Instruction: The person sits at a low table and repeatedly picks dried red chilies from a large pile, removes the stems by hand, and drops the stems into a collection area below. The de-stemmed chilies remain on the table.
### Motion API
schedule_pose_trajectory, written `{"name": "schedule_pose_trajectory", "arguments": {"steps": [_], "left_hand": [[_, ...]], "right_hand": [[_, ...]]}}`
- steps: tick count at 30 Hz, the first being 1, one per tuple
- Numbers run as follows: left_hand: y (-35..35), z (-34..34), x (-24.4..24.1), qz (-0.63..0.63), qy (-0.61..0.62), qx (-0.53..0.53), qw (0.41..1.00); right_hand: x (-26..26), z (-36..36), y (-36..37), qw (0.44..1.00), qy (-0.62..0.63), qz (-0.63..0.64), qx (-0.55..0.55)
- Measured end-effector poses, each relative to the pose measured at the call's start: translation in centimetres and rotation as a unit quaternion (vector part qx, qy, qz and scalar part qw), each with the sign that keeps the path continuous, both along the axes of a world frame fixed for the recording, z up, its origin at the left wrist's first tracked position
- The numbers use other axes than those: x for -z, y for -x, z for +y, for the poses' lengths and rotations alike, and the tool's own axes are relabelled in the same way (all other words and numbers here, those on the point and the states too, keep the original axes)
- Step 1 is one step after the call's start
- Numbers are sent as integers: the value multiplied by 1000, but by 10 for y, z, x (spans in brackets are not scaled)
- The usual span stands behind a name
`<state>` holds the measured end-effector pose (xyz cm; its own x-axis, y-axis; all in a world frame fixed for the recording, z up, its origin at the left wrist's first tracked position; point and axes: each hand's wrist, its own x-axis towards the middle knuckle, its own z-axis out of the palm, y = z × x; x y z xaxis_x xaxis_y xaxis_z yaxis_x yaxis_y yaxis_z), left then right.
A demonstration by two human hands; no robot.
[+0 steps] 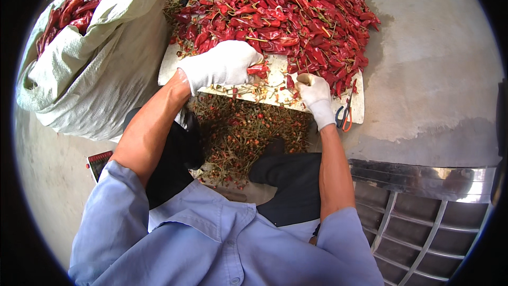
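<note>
A large heap of dried red chili peppers [285,16] covers most of a pale board [170,63] in front of me. My left hand [226,63], in a white knit glove, is at the board's near part, its fingers closed on a red chili pepper [258,70]. To its right, my right hand [315,93], gloved too, has its fingers curled together beside a small red pepper piece [290,82]; whether it holds anything is hidden. Scissors or snips [346,115] with blue and orange handles lie on the board, right of my right hand. Loose stems [254,91] litter the near edge.
A white woven sack [107,67] of red chilies stands at the left. Many cut stems and caps [242,135] cover the floor between my legs. A dark device with a red strip [99,163] lies lower left. A metal grid frame [424,206] is at lower right.
</note>
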<state>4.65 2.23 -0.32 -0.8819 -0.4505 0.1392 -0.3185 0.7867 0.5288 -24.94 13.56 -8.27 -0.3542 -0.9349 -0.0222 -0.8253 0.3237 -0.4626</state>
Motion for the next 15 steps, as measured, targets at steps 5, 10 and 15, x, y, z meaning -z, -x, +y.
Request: {"name": "schedule_pose_trajectory", "arguments": {"steps": [5,10,15], "left_hand": [[1,-5,8,-14,42,-29,999],[4,-8,10,-11,54,-32,998],[11,-5,3,-5,-34,-72,997]], "right_hand": [[-7,-20,-34,974,-191,122,-11],[15,-20,-35,981,-123,138,-66],[2,-20,-47,993,-56,-67,-75]]}}
